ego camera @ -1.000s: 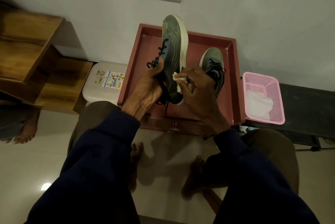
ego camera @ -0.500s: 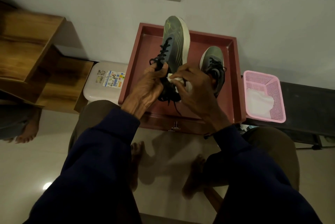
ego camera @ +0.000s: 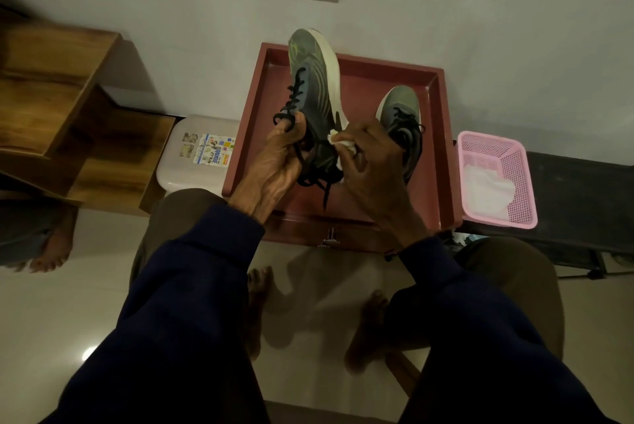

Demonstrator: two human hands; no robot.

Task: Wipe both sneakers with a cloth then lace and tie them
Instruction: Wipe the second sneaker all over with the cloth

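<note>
Dim, wide-angle warp, perhaps softish.

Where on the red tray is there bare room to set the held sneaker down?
Bare floor of the red tray shows along its left rim, beside the held sneaker, and between the two sneakers toward the back rim. The right side is crowded: the second sneaker lies there, the right hand with the cloth close by.

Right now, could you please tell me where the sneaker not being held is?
In the head view, the second sneaker rests in the red tray, right of centre, just behind the right hand.
</note>
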